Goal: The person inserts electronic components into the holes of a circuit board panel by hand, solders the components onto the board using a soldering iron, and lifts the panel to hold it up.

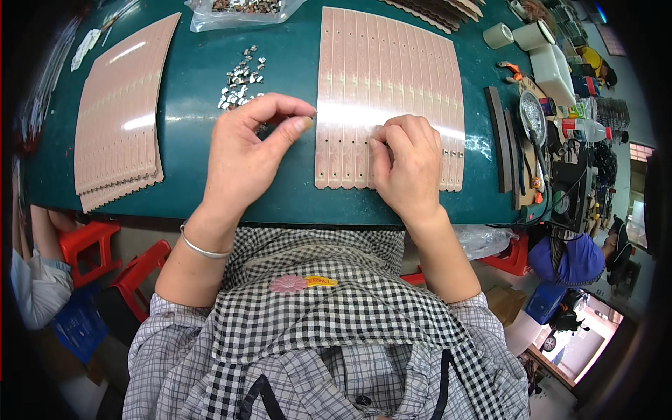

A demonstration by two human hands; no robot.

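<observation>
A panel of pale pinkish-brown strips point(343, 84) with wavy lower ends lies flat on the green table in front of me. My left hand point(245, 150) hovers at the panel's left edge, thumb and index finger curved toward each other in a pinch. Anything between those fingertips is too small to tell. Over the lower middle of the panel, my right hand point(409, 164) is closed with thumb and index finger together; its fingers hide what they hold. Small metal pieces point(451, 152) sit in holes right of it. Beyond my left hand, loose shiny metal pieces point(241, 78) lie scattered.
A stack of similar panels point(119, 112) lies on the left. At the back are a clear bag point(245, 15) of small parts and more brown panels point(441, 12). Dark bars point(498, 140), a metal bowl point(532, 115) and white rolls point(498, 35) stand right. Red stools point(91, 248) flank the table.
</observation>
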